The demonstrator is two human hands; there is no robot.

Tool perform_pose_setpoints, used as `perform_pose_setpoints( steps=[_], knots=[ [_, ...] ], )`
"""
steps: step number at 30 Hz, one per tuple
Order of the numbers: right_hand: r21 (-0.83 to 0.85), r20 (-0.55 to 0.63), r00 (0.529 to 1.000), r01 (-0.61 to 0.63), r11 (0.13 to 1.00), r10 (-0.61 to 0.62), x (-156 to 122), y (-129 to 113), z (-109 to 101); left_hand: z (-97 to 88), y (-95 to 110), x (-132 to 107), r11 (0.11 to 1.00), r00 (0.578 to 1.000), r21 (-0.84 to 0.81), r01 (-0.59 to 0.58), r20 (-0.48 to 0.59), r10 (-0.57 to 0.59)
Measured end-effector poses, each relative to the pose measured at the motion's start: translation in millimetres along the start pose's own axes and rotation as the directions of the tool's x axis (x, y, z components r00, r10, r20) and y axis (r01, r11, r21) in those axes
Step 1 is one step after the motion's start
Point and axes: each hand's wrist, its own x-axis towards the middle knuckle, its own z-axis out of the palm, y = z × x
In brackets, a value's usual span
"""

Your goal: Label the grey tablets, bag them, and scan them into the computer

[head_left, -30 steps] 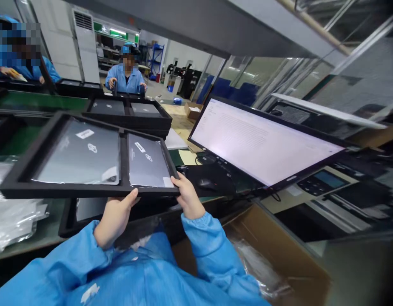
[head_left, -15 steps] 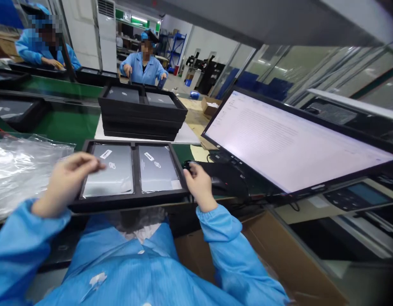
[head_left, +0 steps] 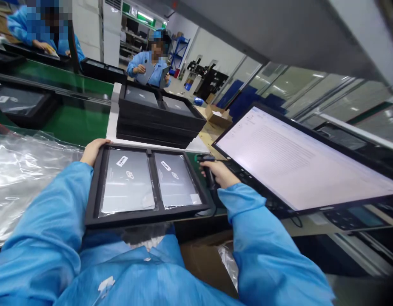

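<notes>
A black foam tray (head_left: pixel 93 212) lies in front of me with two grey bagged devices in it, the left device (head_left: pixel 128 182) and the right device (head_left: pixel 175 180), each with a white label. My left hand (head_left: pixel 92 151) grips the tray's far left corner. Just right of the tray, my right hand (head_left: pixel 219 173) is closed around a black handheld scanner (head_left: pixel 205 160) beside the monitor.
A tilted monitor (head_left: pixel 298 161) with a white screen stands at the right. A stack of black trays (head_left: pixel 158 119) sits behind my tray. Clear plastic bags (head_left: pixel 24 170) lie at the left. Two people in blue coats work beyond the green conveyor (head_left: pixel 72 123). A cardboard box (head_left: pixel 199 263) is below.
The tray was lifted a second ago and now lies flat on the bench. My left hand has moved to its far left corner, and my right hand has left the tray and closed on the scanner.
</notes>
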Motion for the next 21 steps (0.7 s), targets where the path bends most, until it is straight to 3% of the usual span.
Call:
perform_pose_setpoints(
  steps=[3, 6, 8, 11, 13, 21],
  knots=[
    [0.010, 0.182, 0.977, 0.112, 0.994, -0.112, -7, -60, 14, 0.3, -10, 10, 0.999, 0.998, 0.002, -0.053, 0.040, 0.053],
    [-0.142, 0.510, 0.838, 0.302, 0.943, -0.191, -32, -112, 58, 1.5, -14, 16, 0.988, 0.992, 0.101, -0.117, 0.067, 0.111],
    [-0.244, 0.616, 0.767, 0.404, 0.882, -0.181, -50, -132, 94, 2.3, -15, 17, 0.982, 0.993, 0.154, -0.113, 0.063, 0.104],
    [-0.322, 0.655, 0.738, 0.467, 0.823, -0.163, -63, -140, 137, 4.3, -14, 15, 0.979, 0.993, 0.170, -0.113, 0.059, 0.104],
    [-0.345, 0.658, 0.738, 0.470, 0.812, -0.148, -62, -138, 151, 6.4, -12, 13, 0.986, 0.994, 0.133, -0.104, 0.048, 0.099],
    [-0.374, 0.649, 0.752, 0.449, 0.811, -0.117, -56, -126, 166, 13.0, -2, 6, 0.999, 0.999, 0.047, -0.021, 0.027, 0.020]
  ],
)
